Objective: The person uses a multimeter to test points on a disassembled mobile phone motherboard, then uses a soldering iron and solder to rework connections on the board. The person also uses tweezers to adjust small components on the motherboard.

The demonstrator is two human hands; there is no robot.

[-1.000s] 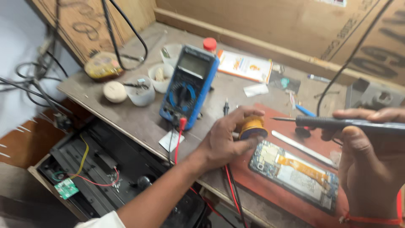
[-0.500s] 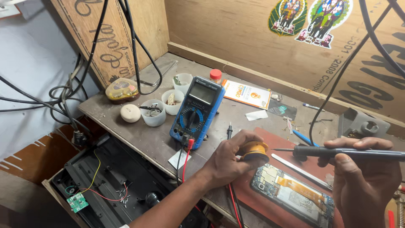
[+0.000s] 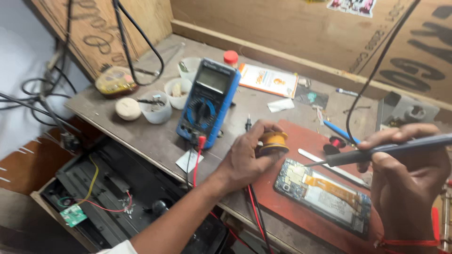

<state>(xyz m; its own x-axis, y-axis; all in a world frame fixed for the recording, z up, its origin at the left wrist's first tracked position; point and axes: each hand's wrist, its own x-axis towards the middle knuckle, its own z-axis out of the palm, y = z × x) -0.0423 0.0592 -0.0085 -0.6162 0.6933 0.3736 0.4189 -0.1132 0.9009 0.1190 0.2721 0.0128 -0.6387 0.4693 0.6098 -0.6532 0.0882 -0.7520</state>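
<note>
Solder spool, yellow, sat pinched in the left hand just left of the opened phone, while the right hand clenched a soldering iron, tip over the phone's top corner, multimeter beyond the left hand.

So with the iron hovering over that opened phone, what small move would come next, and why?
Probably lower the iron's tip onto the phone board. The right hand holds the iron with its tip just above the board's upper left corner, while the left hand holds a small yellow spool right beside it.
</note>
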